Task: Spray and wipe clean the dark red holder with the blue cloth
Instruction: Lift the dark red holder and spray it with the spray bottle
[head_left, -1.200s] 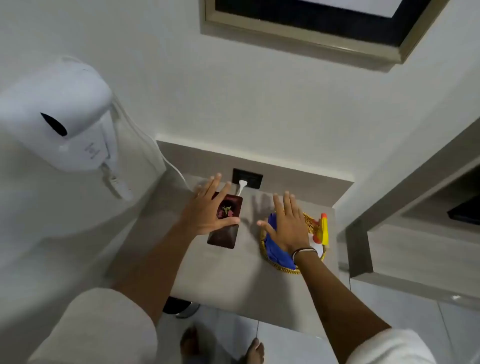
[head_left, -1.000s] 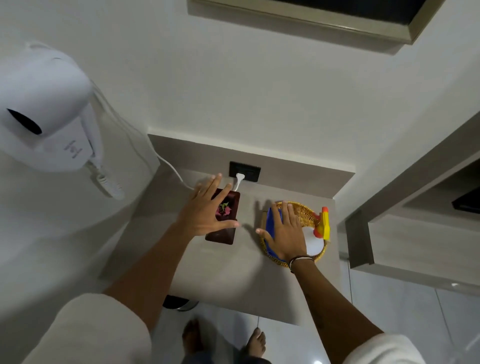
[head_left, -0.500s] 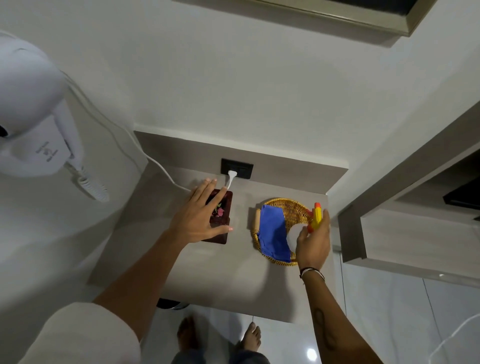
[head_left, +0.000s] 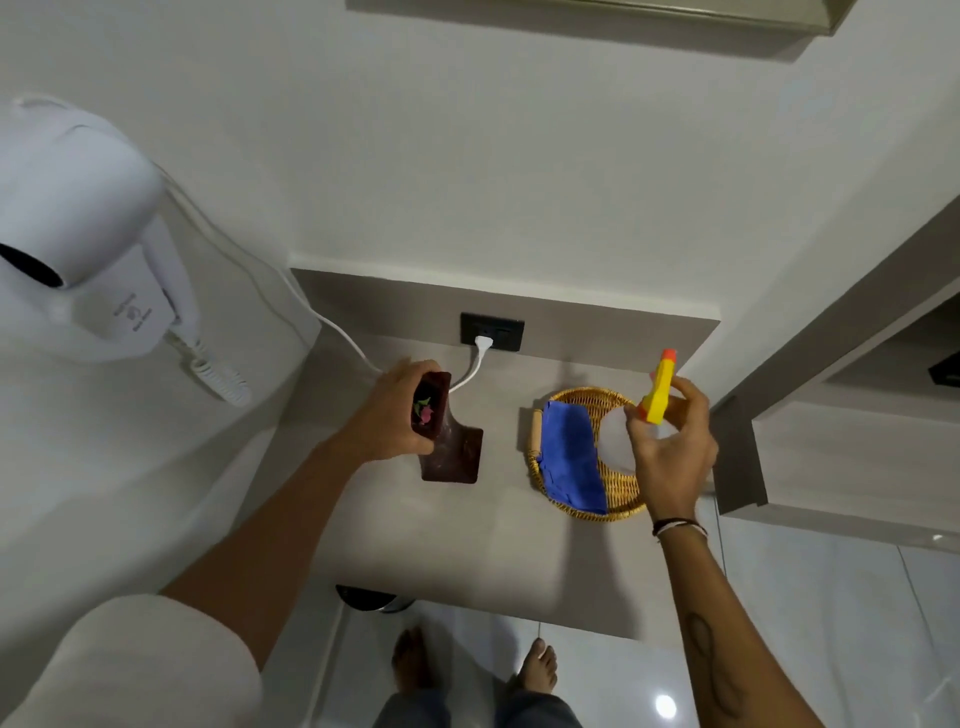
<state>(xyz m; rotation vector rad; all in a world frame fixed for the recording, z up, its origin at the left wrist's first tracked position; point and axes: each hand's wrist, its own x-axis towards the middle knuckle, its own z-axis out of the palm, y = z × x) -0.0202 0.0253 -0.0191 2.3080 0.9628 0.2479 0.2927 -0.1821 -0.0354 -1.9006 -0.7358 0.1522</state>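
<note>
My left hand (head_left: 387, 418) grips the dark red holder (head_left: 431, 408) around its upper part, lifted above a matching dark red base (head_left: 457, 457) that lies on the grey counter. Small pink and green bits sit inside the holder. My right hand (head_left: 672, 441) holds a spray bottle (head_left: 658, 392) with a yellow and orange head and a translucent white body, raised over the wicker basket (head_left: 618, 506). The blue cloth (head_left: 569, 457) lies folded in the basket's left half.
A white wall-mounted hair dryer (head_left: 83, 249) hangs at the left, its cord (head_left: 467, 376) running to a black socket (head_left: 492, 332) behind the holder. A grey shelf unit (head_left: 831, 447) stands at the right. My bare feet (head_left: 540, 670) are on the tiled floor below the counter's front edge.
My right hand left the cloth, took the spray bottle and lifted it out of the basket. My left hand closed around the holder and raised it off its base.
</note>
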